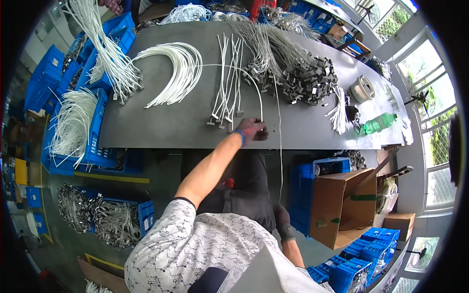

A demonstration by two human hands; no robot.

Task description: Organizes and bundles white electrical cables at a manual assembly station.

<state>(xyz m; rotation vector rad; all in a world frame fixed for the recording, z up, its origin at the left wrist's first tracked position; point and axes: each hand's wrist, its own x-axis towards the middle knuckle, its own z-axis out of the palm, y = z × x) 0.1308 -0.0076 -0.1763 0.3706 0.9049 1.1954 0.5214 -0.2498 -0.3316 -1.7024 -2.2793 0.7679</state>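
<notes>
Fingertips of gloved left hand (252,129) curled under, grip on thin white wire (260,100) not discernible. Gloved right hand (283,222) low beside dark trousers, fingers blurred, contact with hanging white wire (280,161) impossible to tell. Grey metal clips (308,78) on table (161,124) too small to separate; blue bins (44,78) cut off by dark fisheye rim.

Counter (161,127) bare left of left grip (251,129); straight cable bundle (227,83) just behind it, clip pile (308,80) far right.
</notes>
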